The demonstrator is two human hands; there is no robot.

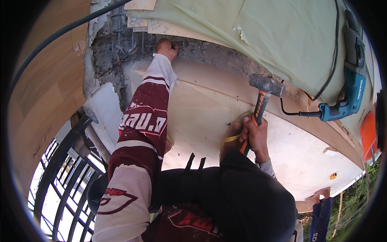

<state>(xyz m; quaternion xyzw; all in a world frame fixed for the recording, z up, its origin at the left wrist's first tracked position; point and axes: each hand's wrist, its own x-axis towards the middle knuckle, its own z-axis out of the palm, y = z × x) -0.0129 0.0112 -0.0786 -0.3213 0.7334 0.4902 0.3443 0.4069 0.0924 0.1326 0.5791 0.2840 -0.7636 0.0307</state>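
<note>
My right hand [254, 136] is wrapped round the black and orange handle of a club hammer [267, 85]. The hammer stands head up, over the pale board [197, 117] I squat on. Stretched far forward, my left hand [166, 49] is curled at the edge of a rough concrete recess [201, 52]. Its fingers are mostly hidden, so what it grips cannot be made out. Bent reinforcing bars [130, 46] show in the broken concrete to its left. My foot in a yellow-strapped sandal [233, 138] rests beside the right hand.
A teal corded power tool [348, 92] lies on green sheeting [282, 36] at the right, near an orange object [367, 135]. A black cable [60, 33] crosses the upper left. Dark metal railings [60, 189] stand at lower left. Another person's legs [319, 213] show at lower right.
</note>
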